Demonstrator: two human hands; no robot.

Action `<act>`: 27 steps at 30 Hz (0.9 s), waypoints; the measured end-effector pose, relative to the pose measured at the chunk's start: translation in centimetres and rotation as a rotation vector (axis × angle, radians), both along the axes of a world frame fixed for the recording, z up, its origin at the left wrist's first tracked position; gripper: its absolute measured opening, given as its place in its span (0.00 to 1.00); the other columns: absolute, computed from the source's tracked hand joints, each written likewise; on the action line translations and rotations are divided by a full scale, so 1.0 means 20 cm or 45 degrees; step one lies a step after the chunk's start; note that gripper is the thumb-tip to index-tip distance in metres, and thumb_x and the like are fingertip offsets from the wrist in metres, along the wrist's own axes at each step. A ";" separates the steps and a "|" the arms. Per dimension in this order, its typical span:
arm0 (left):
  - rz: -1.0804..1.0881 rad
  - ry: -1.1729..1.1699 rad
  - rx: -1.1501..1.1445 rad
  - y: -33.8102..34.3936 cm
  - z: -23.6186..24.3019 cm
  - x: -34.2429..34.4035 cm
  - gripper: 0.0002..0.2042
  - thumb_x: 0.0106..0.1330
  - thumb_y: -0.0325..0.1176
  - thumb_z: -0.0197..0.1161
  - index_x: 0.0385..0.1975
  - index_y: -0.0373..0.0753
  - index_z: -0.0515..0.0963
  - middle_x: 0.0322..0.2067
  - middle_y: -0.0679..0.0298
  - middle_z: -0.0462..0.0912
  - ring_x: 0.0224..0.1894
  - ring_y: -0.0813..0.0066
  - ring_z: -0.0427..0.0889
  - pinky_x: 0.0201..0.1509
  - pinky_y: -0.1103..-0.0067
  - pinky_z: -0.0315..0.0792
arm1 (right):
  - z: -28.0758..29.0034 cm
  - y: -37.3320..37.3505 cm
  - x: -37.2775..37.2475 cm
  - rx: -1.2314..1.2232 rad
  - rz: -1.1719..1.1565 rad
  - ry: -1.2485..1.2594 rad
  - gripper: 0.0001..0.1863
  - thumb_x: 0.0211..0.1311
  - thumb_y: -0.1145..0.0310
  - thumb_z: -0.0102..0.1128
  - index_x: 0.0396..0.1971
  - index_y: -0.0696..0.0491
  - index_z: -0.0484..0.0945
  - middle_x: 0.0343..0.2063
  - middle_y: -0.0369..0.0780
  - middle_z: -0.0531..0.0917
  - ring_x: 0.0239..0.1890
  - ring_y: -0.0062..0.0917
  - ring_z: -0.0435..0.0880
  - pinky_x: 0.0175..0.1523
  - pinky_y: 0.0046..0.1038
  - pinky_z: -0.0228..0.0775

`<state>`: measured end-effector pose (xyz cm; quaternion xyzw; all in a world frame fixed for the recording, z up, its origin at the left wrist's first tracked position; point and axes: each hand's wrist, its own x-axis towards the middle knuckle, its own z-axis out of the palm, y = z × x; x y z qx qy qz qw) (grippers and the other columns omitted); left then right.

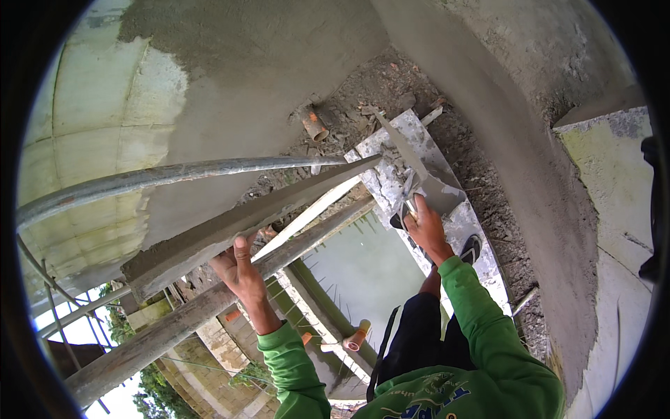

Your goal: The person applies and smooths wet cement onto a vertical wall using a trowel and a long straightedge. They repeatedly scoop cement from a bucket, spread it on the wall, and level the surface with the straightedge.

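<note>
My left hand [239, 272] grips a long board [174, 255] coated in grey mortar, its thumb on the upper side; the board's far end reaches over a white, mortar-splattered plank [472, 271]. My right hand [424, 227] is closed on the handle of a trowel [440, 194], held low over that plank, with grey material on and around the blade. A narrow grey strip [401, 144] lies on the plank just beyond the trowel. My sandalled feet are partly visible on the plank below my right hand.
A metal pipe [105, 188] crosses left to right; a thicker pole [146, 346] runs below the board. Under me is an opening with greenish water [349, 272], rebar and orange pipe stubs [356, 339]. Plastered curved walls [516, 181] surround rubble and a broken pipe [314, 122].
</note>
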<state>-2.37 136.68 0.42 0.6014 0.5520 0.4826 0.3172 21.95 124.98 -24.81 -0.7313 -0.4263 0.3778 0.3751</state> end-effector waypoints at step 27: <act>-0.399 0.317 -0.193 0.09 0.12 0.14 0.14 0.64 0.21 0.59 0.49 0.31 0.70 0.42 0.61 0.78 0.47 0.75 0.74 0.52 0.78 0.68 | 1.32 -0.19 -0.02 0.079 0.560 0.107 0.17 0.50 0.69 0.57 0.41 0.55 0.67 0.24 0.49 0.79 0.27 0.48 0.80 0.32 0.45 0.72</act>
